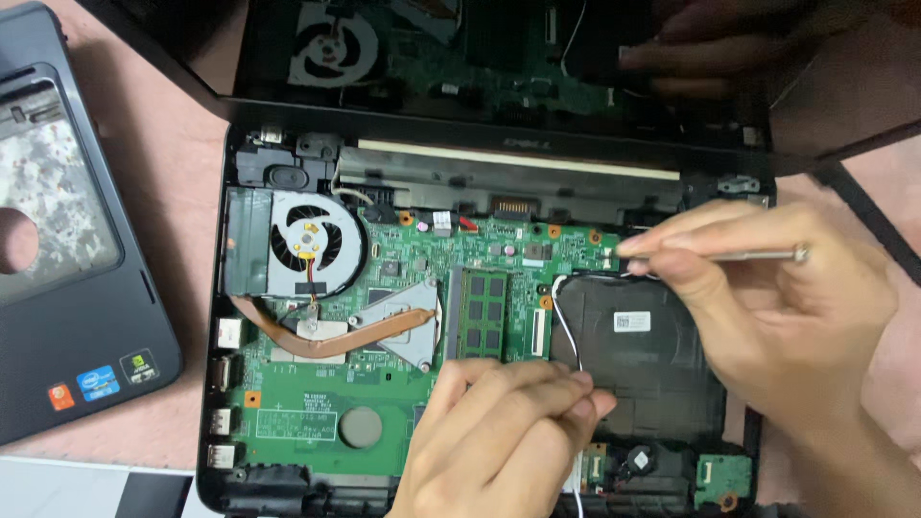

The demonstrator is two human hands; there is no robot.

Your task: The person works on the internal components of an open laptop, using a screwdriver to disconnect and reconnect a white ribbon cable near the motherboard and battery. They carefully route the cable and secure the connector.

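The person is working over an opened laptop base [216, 403] that is lying on a pinkish surface [163, 173]. The left hand [499, 436] is resting on the lower part of the green board [317, 403], and its grip is closed, the fingertips pinching a thin white cable [568, 341] that is running along the edge of the black drive bay [643, 369]. The right hand [777, 307] is holding a thin metal tool [758, 255]; its grip is closed around this tool, and the tip is touching the board's right edge, just beside a small connector [614, 253]. The cooling fan [309, 240] is sitting at the upper left of the board, with the copper heat pipe [326, 338] below it. A removed palm-rest cover [77, 249] is lying at the left, well apart.
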